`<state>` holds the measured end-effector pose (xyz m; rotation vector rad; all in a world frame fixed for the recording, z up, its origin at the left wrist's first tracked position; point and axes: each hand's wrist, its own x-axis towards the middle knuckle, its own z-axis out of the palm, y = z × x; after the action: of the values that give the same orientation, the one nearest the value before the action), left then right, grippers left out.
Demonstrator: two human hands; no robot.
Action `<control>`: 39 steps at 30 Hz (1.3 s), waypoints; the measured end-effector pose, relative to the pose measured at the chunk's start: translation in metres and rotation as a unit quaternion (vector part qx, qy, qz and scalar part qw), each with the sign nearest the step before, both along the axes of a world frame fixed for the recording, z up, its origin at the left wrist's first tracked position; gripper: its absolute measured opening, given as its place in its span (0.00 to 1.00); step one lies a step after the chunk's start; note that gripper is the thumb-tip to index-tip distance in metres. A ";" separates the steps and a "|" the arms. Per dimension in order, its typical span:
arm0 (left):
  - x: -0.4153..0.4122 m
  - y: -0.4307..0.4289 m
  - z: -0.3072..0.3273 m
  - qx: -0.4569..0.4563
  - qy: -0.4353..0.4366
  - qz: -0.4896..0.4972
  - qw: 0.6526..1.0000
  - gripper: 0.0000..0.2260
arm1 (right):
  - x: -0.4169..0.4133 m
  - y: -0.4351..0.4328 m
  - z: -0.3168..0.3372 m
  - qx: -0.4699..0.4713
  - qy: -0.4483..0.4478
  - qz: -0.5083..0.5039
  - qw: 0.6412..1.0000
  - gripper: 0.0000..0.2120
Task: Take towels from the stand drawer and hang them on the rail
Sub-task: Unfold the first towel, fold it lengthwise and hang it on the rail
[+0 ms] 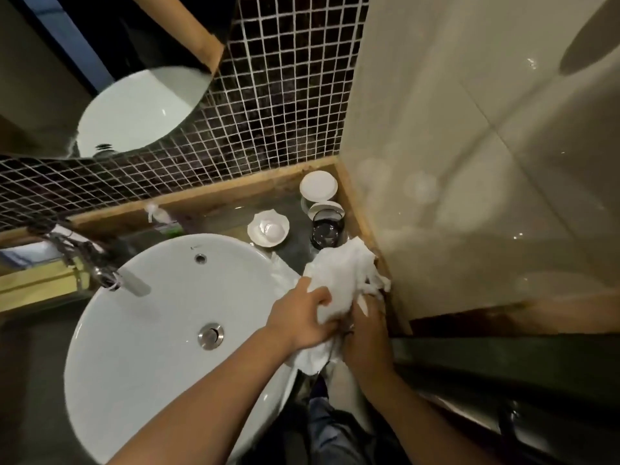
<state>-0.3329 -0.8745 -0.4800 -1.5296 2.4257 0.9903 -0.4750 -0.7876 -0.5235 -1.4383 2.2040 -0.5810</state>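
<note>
A crumpled white towel (345,276) is bunched up over the right edge of the counter, just right of the basin. My left hand (302,317) grips its near left side with curled fingers. My right hand (367,333) clasps the towel from the right and below, with cloth spilling over the fingers. A tail of the towel hangs down between my wrists. No stand drawer or rail shows in the head view.
A round white basin (141,330) with a chrome tap (110,273) fills the left. Behind the towel stand a white soap dish (268,228), a dark glass jar (327,229) and a white lidded pot (318,186). A cream tiled wall (486,162) rises close on the right.
</note>
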 end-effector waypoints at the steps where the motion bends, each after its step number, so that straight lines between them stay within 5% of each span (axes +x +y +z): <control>1: -0.002 0.000 -0.001 0.004 -0.001 -0.008 1.000 0.22 | -0.004 0.001 -0.010 0.010 0.017 0.009 1.000 0.15; 5: -0.002 -0.007 0.004 0.026 0.010 0.009 1.000 0.21 | -0.009 -0.004 -0.020 0.063 0.059 0.070 0.994 0.16; 11: 0.042 -0.028 0.060 -0.087 0.059 -0.011 0.994 0.13 | 0.002 -0.021 0.043 -0.046 -0.094 -0.059 0.993 0.12; 14: 0.074 -0.041 0.107 -0.157 0.059 -0.019 0.986 0.16 | 0.031 -0.042 0.090 -0.158 -0.131 -0.021 0.979 0.15; 17: 0.102 -0.051 0.158 -0.236 0.048 -0.026 0.970 0.23 | 0.067 -0.074 0.148 -0.176 -0.187 0.041 0.966 0.23; 21: 0.137 -0.049 0.219 -0.305 0.077 0.021 0.949 0.21 | 0.109 -0.109 0.217 -0.265 -0.139 0.130 0.945 0.31; 27: 0.140 -0.034 0.241 -0.151 0.292 0.218 0.919 0.13 | 0.134 -0.113 0.249 -0.285 -0.190 0.146 0.928 0.24; 31: 0.114 -0.018 0.199 -0.040 0.373 0.316 0.871 0.11 | 0.108 -0.074 0.187 -0.185 -0.177 0.008 0.967 0.17; 39: 0.033 -0.021 0.204 -0.009 0.390 0.217 0.895 0.09 | 0.064 -0.011 0.165 -0.182 -0.193 -0.076 0.961 0.12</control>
<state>-0.2999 -0.8956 -0.2762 -2.0244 2.5611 2.0080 -0.4114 -0.7986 -0.3586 -1.1910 1.9686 -1.2601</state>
